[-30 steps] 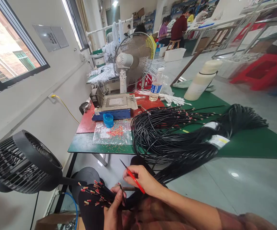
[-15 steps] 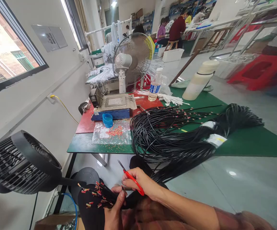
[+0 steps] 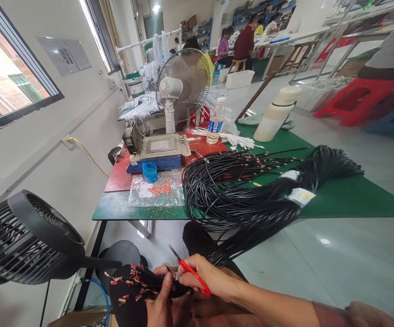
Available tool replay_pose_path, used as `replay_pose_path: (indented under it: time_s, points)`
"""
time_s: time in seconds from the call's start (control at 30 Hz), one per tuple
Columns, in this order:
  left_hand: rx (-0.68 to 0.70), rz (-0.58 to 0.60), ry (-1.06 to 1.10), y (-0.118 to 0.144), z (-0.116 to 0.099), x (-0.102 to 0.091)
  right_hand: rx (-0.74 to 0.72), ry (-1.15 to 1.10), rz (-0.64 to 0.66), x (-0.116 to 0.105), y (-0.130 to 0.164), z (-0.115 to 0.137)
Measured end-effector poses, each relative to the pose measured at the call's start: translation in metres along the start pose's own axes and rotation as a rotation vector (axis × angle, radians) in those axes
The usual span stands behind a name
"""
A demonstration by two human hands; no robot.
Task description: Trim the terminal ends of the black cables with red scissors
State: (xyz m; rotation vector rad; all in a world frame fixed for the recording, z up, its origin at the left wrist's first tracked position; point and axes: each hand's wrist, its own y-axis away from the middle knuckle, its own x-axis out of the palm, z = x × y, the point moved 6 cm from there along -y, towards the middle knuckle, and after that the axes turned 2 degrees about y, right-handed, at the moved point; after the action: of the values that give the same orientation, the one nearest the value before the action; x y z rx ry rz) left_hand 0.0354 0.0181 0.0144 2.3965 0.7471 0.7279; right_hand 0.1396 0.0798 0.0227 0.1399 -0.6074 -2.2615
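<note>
My right hand (image 3: 210,278) grips red-handled snips (image 3: 190,271), blades pointing up and left. My left hand (image 3: 161,303) pinches a bundle of black wires (image 3: 145,282) whose ends carry small red and yellow terminals. The bundle lies over my lap and runs up to a large coil of black wires (image 3: 237,190) on the green table (image 3: 346,200). Both hands meet just above my lap, below the table's front edge.
A black fan (image 3: 26,238) stands at the left. On the table are a bag of red terminals (image 3: 159,188), a blue cup (image 3: 149,171), a small machine (image 3: 161,151), a white fan (image 3: 183,86), a water bottle (image 3: 214,121) and a cream flask (image 3: 274,116). People sit at far benches.
The view has tilted down a little. My hands have drawn closer together and lower in the picture, the snips now nearer the wire ends.
</note>
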Motion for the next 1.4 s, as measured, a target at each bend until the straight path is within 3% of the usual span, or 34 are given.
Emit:
replay_pose_path:
  time_s: [0.13,0.23,0.37,0.53,0.7,0.93,1.4]
  points:
    - [0.013,0.021,0.006,-0.002,0.000,0.000,-0.092,0.103,0.017,-0.007,0.009,0.010]
    - [0.018,0.035,-0.002,-0.004,0.001,0.001,-0.080,0.222,0.042,-0.011,0.016,0.013]
    - [0.003,0.029,-0.004,-0.006,0.003,-0.002,-0.051,0.471,-0.050,-0.017,0.019,0.012]
    - [-0.001,0.018,-0.003,-0.005,0.002,-0.003,-0.349,0.961,-0.332,-0.026,0.018,0.017]
    - [-0.024,-0.004,0.000,0.000,0.000,0.002,-0.597,1.227,-0.479,-0.031,0.018,0.019]
    - [-0.015,0.044,-0.025,0.000,0.001,0.002,-0.701,1.358,-0.523,-0.029,0.021,0.024]
    - [-0.038,0.032,-0.058,-0.002,0.006,-0.006,-0.889,1.428,-0.576,-0.027,0.029,0.032]
